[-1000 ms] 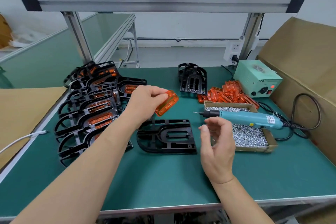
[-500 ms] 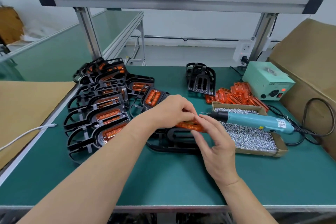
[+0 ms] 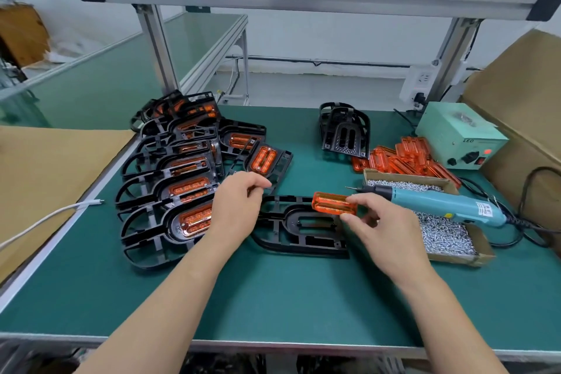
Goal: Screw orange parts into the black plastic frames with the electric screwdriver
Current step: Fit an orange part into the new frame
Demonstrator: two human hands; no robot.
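The desk (image 3: 273,297) carries a pile of finished frames (image 3: 173,179) on its left side. One bare black frame (image 3: 273,240) lies flat in the middle, its long axis running left to right. Just to its right sits the screw box (image 3: 440,234), with the screwdriver (image 3: 431,206) laid across it, bit pointing left towards the work. The right hand (image 3: 385,222) pinches an orange part (image 3: 332,203) by its right end, between thumb and fingers. It holds the part just above the frame's far right corner. The part's long axis also runs left to right, so it already lines up with the slot, which lies a little down and towards the person from it. I judge the seating to need only a short drop and a small shift. The right hand is the nearer one for that and for the screwdriver. The left hand (image 3: 239,206) hovers at the frame's left end, fingers loosely curled with nothing seen in them, placed well to steady it. Room is tight on both sides, with the pile on the left and the box on the right, while the desk's near side gives open space for the forearms.
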